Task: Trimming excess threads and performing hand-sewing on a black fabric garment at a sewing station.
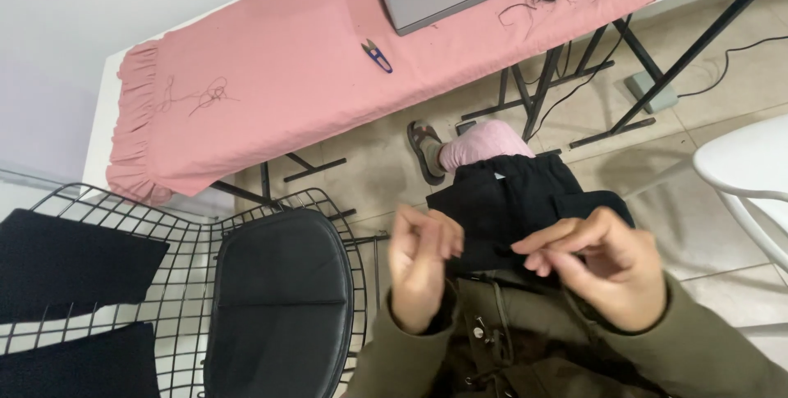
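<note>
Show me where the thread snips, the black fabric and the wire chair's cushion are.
thread snips [377, 56], head view, on the blue handles.
black fabric [509, 201], head view, middle of the cloth on the lap.
cushion [283, 299], head view, centre of the black seat pad.

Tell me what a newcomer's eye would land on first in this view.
The pink cloth spread over the table at the top stands out most, with small thread snips lying on it. Low in the middle, the left hand and right hand pinch at black fabric on the lap. A black-cushioned wire chair stands at lower left.
</note>
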